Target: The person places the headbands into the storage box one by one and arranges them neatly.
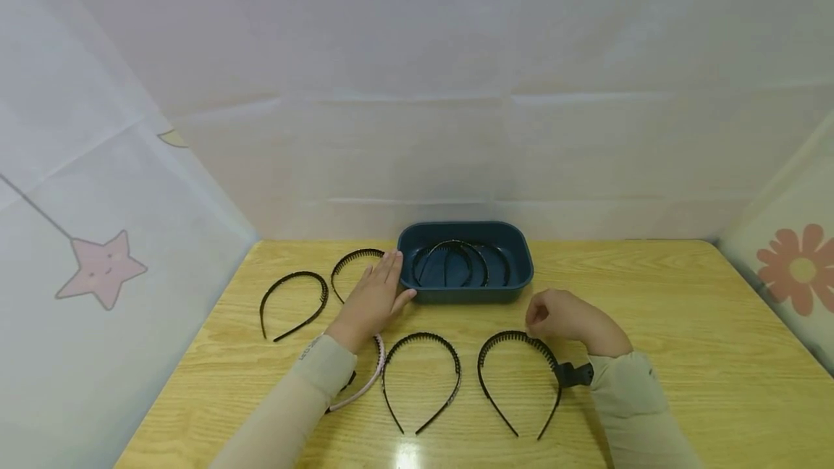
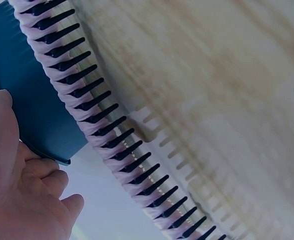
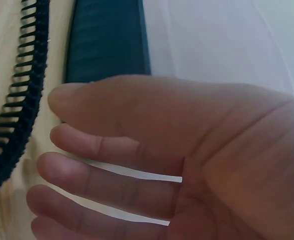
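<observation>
My left hand (image 1: pixel 371 302) has its fingers straight against the left end of a dark blue plastic basket (image 1: pixel 465 296), thumb near the front corner. Under that forearm lies a pink headband (image 1: pixel 373 381), partly hidden; its black teeth fill the left wrist view. My right hand (image 1: pixel 575 318) hovers by the top of a black toothed headband (image 1: pixel 483 362), fingers loosely bent. Nothing sits between thumb and fingers in the right wrist view, where the black headband (image 3: pixel 35 82) passes beside the fingertips. Several black headbands (image 1: pixel 486 275) are inside the basket.
Another black headband (image 1: pixel 422 335) lies in the front middle of the wooden table (image 1: pixel 658 353). Two more, one at the far left (image 1: pixel 293 274) and one partly behind the left hand (image 1: pixel 357 252), rest left of the basket. A pale cloth wall (image 1: pixel 417 150) rises behind the table.
</observation>
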{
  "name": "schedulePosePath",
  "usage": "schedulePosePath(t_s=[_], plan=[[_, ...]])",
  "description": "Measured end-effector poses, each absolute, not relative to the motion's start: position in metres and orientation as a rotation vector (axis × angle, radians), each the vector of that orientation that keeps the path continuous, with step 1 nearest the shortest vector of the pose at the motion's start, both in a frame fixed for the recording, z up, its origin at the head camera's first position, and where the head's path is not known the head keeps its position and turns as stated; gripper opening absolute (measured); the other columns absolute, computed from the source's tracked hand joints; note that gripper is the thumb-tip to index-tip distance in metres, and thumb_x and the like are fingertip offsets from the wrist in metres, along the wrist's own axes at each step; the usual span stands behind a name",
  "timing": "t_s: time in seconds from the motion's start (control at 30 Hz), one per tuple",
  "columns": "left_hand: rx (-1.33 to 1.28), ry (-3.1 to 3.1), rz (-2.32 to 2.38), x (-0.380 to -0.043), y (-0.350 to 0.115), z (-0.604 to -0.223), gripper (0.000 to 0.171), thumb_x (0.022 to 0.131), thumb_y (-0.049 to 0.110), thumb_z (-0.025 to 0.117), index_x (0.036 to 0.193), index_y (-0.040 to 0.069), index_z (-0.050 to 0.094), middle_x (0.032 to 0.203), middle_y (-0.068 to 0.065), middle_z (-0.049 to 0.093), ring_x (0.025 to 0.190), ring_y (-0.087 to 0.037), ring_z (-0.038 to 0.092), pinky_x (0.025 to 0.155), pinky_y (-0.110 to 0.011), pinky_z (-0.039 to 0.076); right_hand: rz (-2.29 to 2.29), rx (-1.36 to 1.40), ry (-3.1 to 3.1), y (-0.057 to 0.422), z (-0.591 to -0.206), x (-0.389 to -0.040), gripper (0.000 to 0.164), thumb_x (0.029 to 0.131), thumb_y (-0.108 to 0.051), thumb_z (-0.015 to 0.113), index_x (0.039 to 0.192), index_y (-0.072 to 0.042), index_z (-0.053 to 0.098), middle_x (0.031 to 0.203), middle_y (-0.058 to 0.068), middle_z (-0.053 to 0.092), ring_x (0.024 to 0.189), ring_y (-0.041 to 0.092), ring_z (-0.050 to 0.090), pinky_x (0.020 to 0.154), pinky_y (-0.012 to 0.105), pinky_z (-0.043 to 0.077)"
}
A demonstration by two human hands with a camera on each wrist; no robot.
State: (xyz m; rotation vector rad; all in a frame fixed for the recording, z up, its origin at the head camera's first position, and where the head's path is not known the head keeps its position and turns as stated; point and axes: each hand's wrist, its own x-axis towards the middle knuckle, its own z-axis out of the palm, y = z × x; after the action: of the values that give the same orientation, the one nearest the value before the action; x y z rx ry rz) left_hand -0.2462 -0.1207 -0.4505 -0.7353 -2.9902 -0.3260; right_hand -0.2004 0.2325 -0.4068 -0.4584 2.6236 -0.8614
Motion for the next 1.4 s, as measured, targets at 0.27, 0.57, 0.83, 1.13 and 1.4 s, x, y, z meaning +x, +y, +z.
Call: schedulePosePath(t_s=[0.27, 0.57, 0.83, 1.13, 1.4], plan=[[-0.73, -3.01, -0.325, -0.2469, -0.1206, -0.4518, 0.078, 0.109, 0.05, 0.037, 0.162, -0.001, 0.011, 0.168, -0.018, 0.01, 0.155, -0.031, 0.011, 0.124, -0.055, 0.016, -0.903, -0.432, 2.553, 0.2355, -0.4122, -0.2023, 0.008, 0.086, -0.004, 0.077, 0.087, -0.004, 0.069, 0.08, 0.002, 0.064, 0.066, 0.016, 0.054, 0.059, 0.032, 0.048], [-0.742, -2.996, -0.324, -0.2493, -0.1201, -0.4501, 0.078, 0.109, 0.051, 0.035, 0.162, -0.001, 0.009, 0.168, -0.019, 0.011, 0.156, -0.031, 0.009, 0.124, -0.055, 0.017, -0.88, -0.439, 2.547, 0.2333, -0.4153, -0.2056, 0.009, 0.082, 0.003, 0.076, 0.087, -0.003, 0.07, 0.079, 0.002, 0.063, 0.066, 0.016, 0.054, 0.06, 0.031, 0.048], [-0.741, -2.991, -0.349, -0.2491, -0.12, -0.4493, 0.077, 0.109, 0.05, 0.037, 0.162, -0.001, 0.012, 0.168, -0.018, 0.012, 0.156, -0.03, 0.009, 0.125, -0.053, 0.014, -0.873, -0.402, 2.542, 0.2313, -0.4156, -0.2065, 0.009, 0.084, 0.007, 0.071, 0.087, -0.001, 0.07, 0.082, 0.004, 0.063, 0.064, 0.016, 0.054, 0.059, 0.03, 0.048], [-0.734, -2.985, -0.343, -0.2491, -0.1209, -0.4512, 0.078, 0.108, 0.051, 0.038, 0.161, -0.001, 0.015, 0.168, -0.018, 0.014, 0.155, -0.031, 0.012, 0.124, -0.054, 0.016, -0.902, -0.396, 2.527, 0.2336, -0.4153, -0.2077, 0.004, 0.087, 0.003, 0.07, 0.089, 0.0, 0.068, 0.077, 0.003, 0.064, 0.062, 0.015, 0.056, 0.057, 0.029, 0.048], [-0.735, -2.988, -0.348, -0.2478, -0.1212, -0.451, 0.077, 0.108, 0.05, 0.038, 0.161, -0.002, 0.015, 0.168, -0.018, 0.014, 0.155, -0.031, 0.013, 0.124, -0.055, 0.017, -1.062, -0.421, 2.374, 0.2372, -0.412, -0.2084, 0.012, 0.091, 0.004, 0.061, 0.099, 0.006, 0.068, 0.081, 0.01, 0.069, 0.07, 0.017, 0.063, 0.061, 0.031, 0.053]])
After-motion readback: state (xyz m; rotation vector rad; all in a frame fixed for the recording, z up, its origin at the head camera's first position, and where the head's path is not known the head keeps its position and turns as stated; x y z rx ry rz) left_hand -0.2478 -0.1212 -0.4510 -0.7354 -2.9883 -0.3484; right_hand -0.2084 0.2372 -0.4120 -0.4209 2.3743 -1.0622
